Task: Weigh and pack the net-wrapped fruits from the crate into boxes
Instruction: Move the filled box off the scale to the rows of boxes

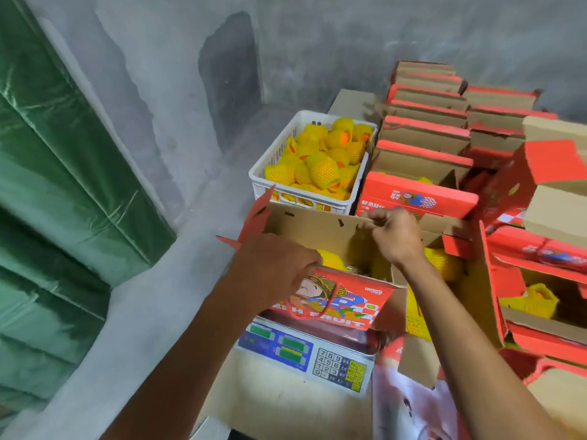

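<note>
Scale (305, 354): nearest item, an electronic weighing scale with keypad and green displays; readings too blurred to read.
Box on scale (336, 300): red printed carton resting on the platform, top flaps open, net-wrapped fruits (330, 260) visible inside.
Left hand (276, 268): fingers curled over the carton's near top edge, gripping it.
Right hand (397, 236): fingers pinching the upright brown far flap (317, 227) of the same carton.
Step in hand: judged to be the close of weighing, with the filled carton being folded shut on the platform.
Next move: probably calls for pressing the far flap down over the fruit and locking its tabs, then lifting the carton off toward the stack; whether the weight is right cannot be told.
Crate (270, 160): white plastic basket just behind the carton, holding many yellow-netted fruits.
Stacked boxes (425, 131): red cartons piled to the right and beyond; some nearer ones are open and show netted fruit.
</note>
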A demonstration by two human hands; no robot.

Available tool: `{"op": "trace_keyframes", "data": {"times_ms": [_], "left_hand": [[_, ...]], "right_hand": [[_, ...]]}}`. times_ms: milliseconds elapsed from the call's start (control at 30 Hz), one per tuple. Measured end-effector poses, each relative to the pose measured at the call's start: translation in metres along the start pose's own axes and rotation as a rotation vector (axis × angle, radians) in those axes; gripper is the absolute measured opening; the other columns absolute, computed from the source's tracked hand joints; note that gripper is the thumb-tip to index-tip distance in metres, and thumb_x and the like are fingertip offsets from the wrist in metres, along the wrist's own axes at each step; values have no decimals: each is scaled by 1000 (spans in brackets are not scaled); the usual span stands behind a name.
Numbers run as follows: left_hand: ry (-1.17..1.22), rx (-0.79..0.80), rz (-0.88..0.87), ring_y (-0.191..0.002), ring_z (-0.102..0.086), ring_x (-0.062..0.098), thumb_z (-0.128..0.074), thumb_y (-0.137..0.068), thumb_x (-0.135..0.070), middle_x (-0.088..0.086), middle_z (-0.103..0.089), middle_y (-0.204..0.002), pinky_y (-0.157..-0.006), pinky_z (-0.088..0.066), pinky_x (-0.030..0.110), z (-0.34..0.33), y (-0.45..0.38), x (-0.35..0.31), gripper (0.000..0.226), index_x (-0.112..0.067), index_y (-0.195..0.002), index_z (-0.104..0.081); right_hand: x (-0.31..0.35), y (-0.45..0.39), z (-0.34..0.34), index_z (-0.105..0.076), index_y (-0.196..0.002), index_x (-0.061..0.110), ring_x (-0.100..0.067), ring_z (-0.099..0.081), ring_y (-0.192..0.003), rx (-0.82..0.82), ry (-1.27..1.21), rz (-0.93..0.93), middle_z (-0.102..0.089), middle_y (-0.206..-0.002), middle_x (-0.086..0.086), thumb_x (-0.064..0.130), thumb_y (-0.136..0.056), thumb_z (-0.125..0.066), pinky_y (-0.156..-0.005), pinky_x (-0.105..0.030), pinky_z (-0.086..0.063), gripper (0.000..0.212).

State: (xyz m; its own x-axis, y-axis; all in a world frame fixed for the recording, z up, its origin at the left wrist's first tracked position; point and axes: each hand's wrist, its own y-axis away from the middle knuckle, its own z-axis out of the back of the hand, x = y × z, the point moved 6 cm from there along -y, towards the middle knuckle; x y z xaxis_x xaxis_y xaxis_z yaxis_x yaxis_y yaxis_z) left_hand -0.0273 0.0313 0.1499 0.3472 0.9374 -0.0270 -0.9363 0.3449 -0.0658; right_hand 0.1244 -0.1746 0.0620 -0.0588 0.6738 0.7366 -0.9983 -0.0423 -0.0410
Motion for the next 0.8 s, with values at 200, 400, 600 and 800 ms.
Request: {"op": "trace_keyframes", "data": {"times_ms": [200,400,600,800], "left_hand": [[-49,29,-63,-87,-61,19,-39,-101,-25,-1,-62,-84,-82,-52,35,5,-4,29,19,-24,-90,-55],[-15,-36,-147,-93,-62,22,-29,-105,-32,-2,-68,-90,-91,-49,38,1,-3,42,38,-35,-118,-64],[39,-56,-182,-91,-64,22,-38,-103,-42,-3,-73,-98,-80,-48,34,-11,-7,31,35,-42,-127,-64],[7,-74,-182,-98,-65,22,-41,-104,-48,-5,-72,-110,-66,-27,29,-9,-9,12,33,-49,-135,-54]], "right_hand": [[6,4,-15,-80,-92,33,-18,-74,-86,-53,-98,-48,-78,-86,9,23,-90,-74,-82,-48,-60,12],[11,9,-20,-81,-92,29,-14,-74,-83,-101,-108,-59,-78,-87,10,19,-90,-76,-82,-42,-62,11],[2,16,-1,-81,-99,23,-18,-75,-81,-119,-63,-94,-78,-83,3,21,-90,-77,-81,-42,-61,10],[4,20,28,-80,-101,24,-22,-73,-92,-109,68,-62,-78,-90,2,27,-91,-76,-85,-43,-58,10]]}}
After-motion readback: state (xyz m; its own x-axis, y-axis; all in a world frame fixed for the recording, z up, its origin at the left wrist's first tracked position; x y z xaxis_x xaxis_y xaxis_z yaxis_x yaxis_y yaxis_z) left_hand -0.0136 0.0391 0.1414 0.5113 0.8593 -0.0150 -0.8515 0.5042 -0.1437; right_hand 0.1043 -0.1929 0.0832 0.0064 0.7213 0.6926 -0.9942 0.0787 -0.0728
